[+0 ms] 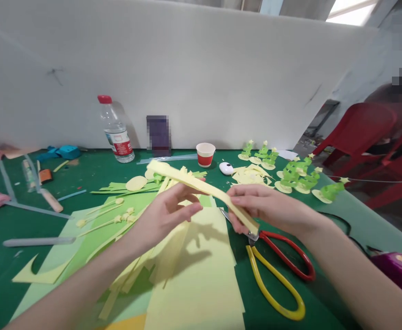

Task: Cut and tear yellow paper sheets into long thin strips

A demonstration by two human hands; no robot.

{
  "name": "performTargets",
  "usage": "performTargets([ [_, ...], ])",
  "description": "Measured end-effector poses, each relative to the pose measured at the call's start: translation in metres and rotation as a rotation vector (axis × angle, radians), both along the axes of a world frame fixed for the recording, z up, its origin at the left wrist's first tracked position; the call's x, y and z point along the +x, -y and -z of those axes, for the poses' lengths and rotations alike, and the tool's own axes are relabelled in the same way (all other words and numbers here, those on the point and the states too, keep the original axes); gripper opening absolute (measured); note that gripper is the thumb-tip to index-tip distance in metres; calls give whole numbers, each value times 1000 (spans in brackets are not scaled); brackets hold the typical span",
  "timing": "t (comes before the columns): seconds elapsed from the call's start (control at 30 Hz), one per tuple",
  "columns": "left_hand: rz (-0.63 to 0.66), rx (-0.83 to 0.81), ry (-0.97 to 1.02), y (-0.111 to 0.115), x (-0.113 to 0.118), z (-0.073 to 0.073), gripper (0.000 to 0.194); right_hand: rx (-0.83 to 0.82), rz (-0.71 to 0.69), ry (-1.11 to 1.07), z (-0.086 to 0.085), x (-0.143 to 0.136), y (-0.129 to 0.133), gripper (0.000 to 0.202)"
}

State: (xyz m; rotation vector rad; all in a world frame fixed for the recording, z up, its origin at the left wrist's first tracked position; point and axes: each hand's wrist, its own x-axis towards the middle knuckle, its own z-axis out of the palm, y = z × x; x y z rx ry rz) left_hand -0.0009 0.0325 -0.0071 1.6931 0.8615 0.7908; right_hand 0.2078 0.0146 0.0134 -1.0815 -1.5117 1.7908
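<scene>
I note right hand [273, 208] pinching yellow strip [187, 178] toward its near-right end; long axis slants far-left past unclenched left hand [163, 213].

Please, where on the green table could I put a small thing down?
Green tabletop shows between the bottle and blue object, and left of the cut yellow scrap. The middle, under left hand and right hand, is crowded with strips, sheets and scissors.

The strip [201, 184] is matt paper; the half-hidden scissor blades [225, 214] seem metal.
</scene>
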Motion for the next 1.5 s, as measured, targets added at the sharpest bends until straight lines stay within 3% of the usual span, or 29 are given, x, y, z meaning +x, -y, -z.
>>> performTargets([
  [0.17,-157,-52,247,-3,0,2,16,-98,-114,-95,12,-13,1,23],
  [0.37,-211,-69,209,-4,0,4,18,-120,-204,-109,14,-21,6,21],
  [0.63,-169,-62,223,-1,1,4,17,-108,-262,-46,12,-28,11,22],
  [0.7,-167,-53,173,0,1,2,16,-55,-223,44,11,-27,11,21],
  [0.9,-107,138,-207,11,6,-6,21,292,158,217,12,-28,11,30],
  [1.1,-76,384,-543,22,14,-2,26,266,204,97,15,-40,17,11],
  [1.27,-73,394,-528,20,13,-1,33,137,231,82,14,-40,19,20],
  [1.4,-34,334,-461,17,12,-2,35,129,235,35,16,-38,15,4],
  [1.5,-2,282,-432,17,11,-5,36,116,219,-14,16,-32,11,10],
])
